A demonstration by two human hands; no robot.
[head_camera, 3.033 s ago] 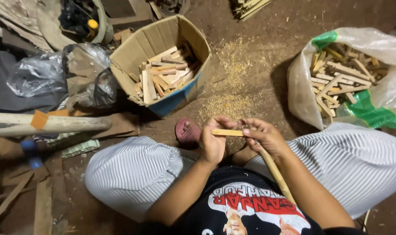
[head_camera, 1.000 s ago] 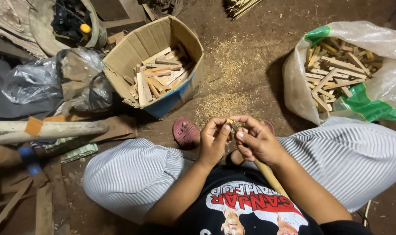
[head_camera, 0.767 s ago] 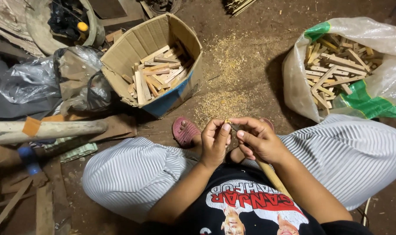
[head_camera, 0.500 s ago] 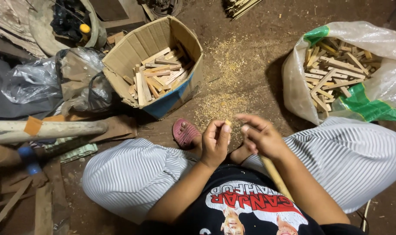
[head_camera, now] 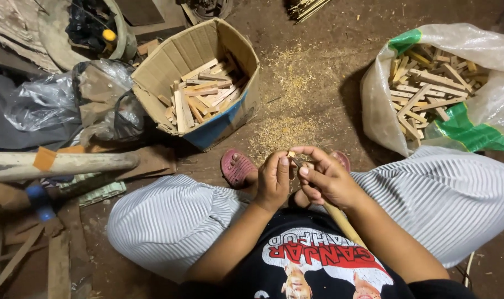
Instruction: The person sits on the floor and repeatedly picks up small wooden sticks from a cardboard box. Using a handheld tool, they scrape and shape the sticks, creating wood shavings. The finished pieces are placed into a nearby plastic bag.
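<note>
Left hand (head_camera: 274, 180) pinches a small wood piece (head_camera: 290, 154) upright between the knees. Right hand (head_camera: 326, 180) fingers wrapped on a long-handled tool (head_camera: 340, 216), working it. Far-left box (head_camera: 169, 66) part-filled with cut pieces; far-right sack (head_camera: 384, 111) holds plenty, seemingly unworked.
</note>
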